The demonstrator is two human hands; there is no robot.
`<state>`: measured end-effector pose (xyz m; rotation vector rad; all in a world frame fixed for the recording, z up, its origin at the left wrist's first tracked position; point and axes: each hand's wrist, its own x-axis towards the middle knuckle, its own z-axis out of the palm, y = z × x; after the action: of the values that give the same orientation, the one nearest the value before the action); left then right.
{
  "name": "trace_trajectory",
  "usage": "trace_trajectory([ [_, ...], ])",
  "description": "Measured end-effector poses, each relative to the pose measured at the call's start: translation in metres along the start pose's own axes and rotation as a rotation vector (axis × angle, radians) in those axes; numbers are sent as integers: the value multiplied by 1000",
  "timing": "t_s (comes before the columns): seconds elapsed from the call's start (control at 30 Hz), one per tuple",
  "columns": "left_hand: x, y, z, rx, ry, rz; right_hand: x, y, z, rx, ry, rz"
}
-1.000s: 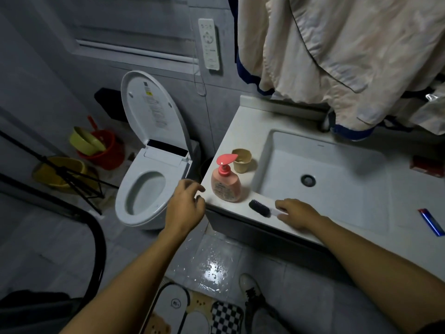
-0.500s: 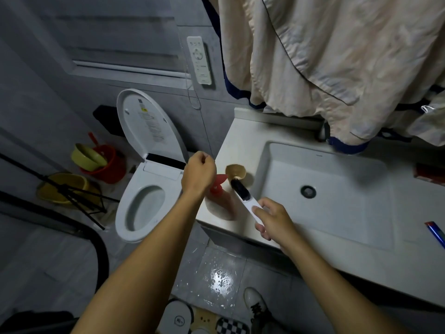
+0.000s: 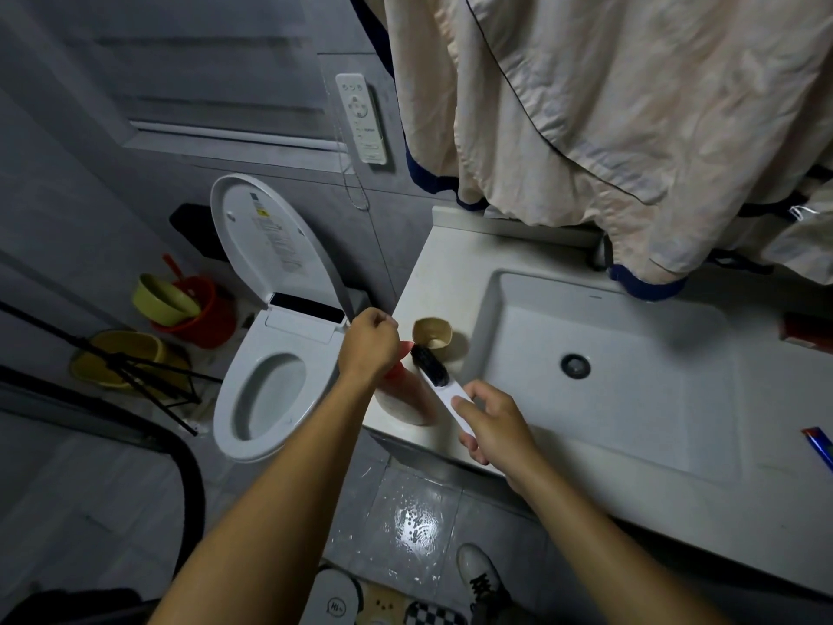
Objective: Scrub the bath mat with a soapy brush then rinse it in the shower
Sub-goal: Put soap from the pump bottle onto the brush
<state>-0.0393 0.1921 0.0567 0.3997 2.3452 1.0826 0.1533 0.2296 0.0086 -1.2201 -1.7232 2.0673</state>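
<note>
Showing black bristles [image 3: 430, 365] — white handle [image 3: 452, 401]

Open sink basin [image 3: 586, 399]; cup [image 3: 432, 332] and soap bottle [image 3: 405, 399] crowding counter's left corner.

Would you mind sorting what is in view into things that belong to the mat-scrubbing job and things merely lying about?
Belonging to the job:
brush, in the right hand
pink soap bottle, under the left hand
bath mat, on the floor

Lying about:
beige cup
toilet
red bucket
hanging laundry
</note>
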Motion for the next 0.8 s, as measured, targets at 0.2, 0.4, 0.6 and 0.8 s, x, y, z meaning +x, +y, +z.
trace_trajectory([
  [0.2, 9, -6, 3, -90, 10, -35, 1, -7, 1, -4, 21, -70],
  [0.4, 18, -14, 6, -100, 10, -58, 0, -6, -1, 2, 8, -109],
  [0.6, 22, -23, 8, -103, 23, -60, 3, -5, 3, -19, -14, -111],
  [0.8, 25, -27, 10, -95, 41, -51, 6, -6, 8, -8, -21, -112],
])
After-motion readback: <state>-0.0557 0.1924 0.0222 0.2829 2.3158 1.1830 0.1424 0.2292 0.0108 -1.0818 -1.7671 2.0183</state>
